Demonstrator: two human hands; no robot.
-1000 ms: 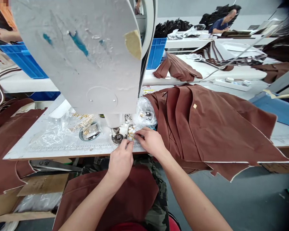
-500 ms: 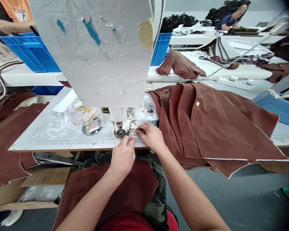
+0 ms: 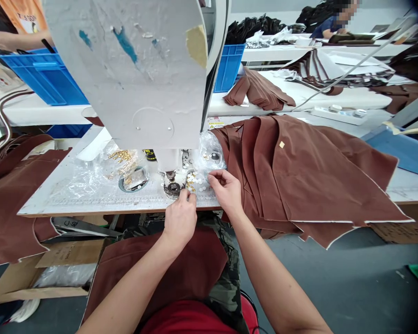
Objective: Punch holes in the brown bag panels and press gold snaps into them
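Observation:
A pile of small gold and silver snap parts point(image 3: 192, 180) lies on the white machine table point(image 3: 90, 199), just right of the press die point(image 3: 173, 188) under the big grey machine head point(image 3: 139, 69). My left hand point(image 3: 181, 218) rests at the table's front edge with fingertips pinched together beside the pile; what they hold is too small to make out. My right hand point(image 3: 226, 189) hovers right of the pile, fingers curled in a pinch, next to the stack of brown fabric pieces point(image 3: 299, 171).
Clear plastic bags point(image 3: 125, 169) with gold hardware lie left of the die. Brown fabric point(image 3: 7, 199) hangs at the left and lies on my lap point(image 3: 174, 269). Blue crates point(image 3: 45, 76), further tables and other people are behind. A cardboard box point(image 3: 38, 273) sits below.
My right hand has drawn back to the right, off the pile of snaps. My left hand has stayed by the die. The view shifted slightly.

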